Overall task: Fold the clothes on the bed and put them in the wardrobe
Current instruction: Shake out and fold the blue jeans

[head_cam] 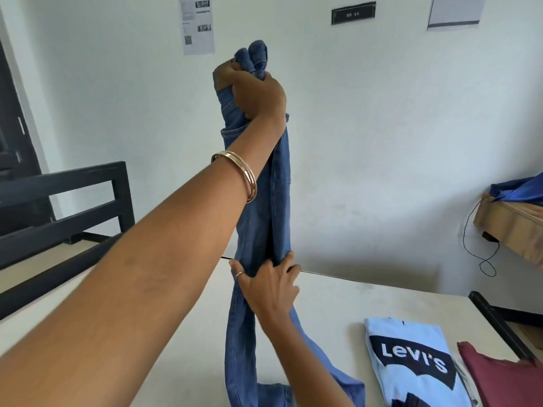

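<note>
The jeans (pixel 264 207) are mid-blue denim with slightly darker seams. The folded T-shirt (pixel 411 362) is pale blue with a navy batwing shape printed on it and white lettering inside that shape. The garment (pixel 505 377) beside it is plain maroon. The mattress (pixel 367 304) is cream, the bed frame (pixel 73 201) black. The bangles (pixel 238 174) are gold. The wall (pixel 382 127) is white, with a black sign (pixel 353 13) and white printed sheets (pixel 197 23). The cloth (pixel 520 189) on the wooden shelf (pixel 511 227) is deep blue.
</note>
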{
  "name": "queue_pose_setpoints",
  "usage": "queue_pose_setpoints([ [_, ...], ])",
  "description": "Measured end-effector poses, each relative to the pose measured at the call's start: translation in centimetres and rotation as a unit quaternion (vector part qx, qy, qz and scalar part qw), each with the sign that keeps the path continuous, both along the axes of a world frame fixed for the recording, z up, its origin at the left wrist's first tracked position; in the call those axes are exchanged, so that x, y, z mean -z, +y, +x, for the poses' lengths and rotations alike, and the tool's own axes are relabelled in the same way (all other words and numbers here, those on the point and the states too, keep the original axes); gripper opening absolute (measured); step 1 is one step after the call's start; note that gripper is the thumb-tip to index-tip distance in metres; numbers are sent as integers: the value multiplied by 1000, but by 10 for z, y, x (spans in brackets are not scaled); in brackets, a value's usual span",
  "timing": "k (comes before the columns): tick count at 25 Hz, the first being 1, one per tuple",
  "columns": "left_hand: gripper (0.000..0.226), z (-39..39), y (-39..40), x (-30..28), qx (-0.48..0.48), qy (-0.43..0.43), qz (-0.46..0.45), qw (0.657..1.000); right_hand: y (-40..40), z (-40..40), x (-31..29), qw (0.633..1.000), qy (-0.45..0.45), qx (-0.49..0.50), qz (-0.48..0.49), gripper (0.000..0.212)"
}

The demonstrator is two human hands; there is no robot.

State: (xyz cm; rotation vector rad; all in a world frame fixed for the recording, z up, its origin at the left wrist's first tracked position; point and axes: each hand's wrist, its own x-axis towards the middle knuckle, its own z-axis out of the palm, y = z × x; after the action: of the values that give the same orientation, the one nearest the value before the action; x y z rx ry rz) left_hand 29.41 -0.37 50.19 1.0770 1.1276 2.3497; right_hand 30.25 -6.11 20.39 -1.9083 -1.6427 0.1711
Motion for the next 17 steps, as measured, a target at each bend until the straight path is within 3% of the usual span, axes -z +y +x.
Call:
queue_pose_setpoints([
  [3, 35, -5, 1, 2, 0, -27, 18, 999, 8, -20, 11, 998, -33, 53, -6, 44],
  [6, 32, -13, 0, -1, -18, -22, 20, 999, 3, -6, 19, 999, -46, 25, 9, 18],
  [8, 25, -32, 0, 2, -51, -16, 1, 999, 6, 33, 26, 1000, -2, 16, -12, 5],
  [11, 9, -74, 7, 20, -114, -64, -37, 991, 24, 118, 11, 986, 126, 102, 33, 20],
  [13, 22, -100, 11, 43, -152, -92, -91, 980, 34, 165, -12, 968, 154, 146, 133, 29],
  [15, 7, -127, 18, 74, -171, -109, -170, 964, 38, 186, -20, 983, 92, 69, 141, 25],
  [17, 31, -153, 32, 108, -173, -71, -264, 946, 43, 194, -6, 996, 24, -85, 31, 4],
])
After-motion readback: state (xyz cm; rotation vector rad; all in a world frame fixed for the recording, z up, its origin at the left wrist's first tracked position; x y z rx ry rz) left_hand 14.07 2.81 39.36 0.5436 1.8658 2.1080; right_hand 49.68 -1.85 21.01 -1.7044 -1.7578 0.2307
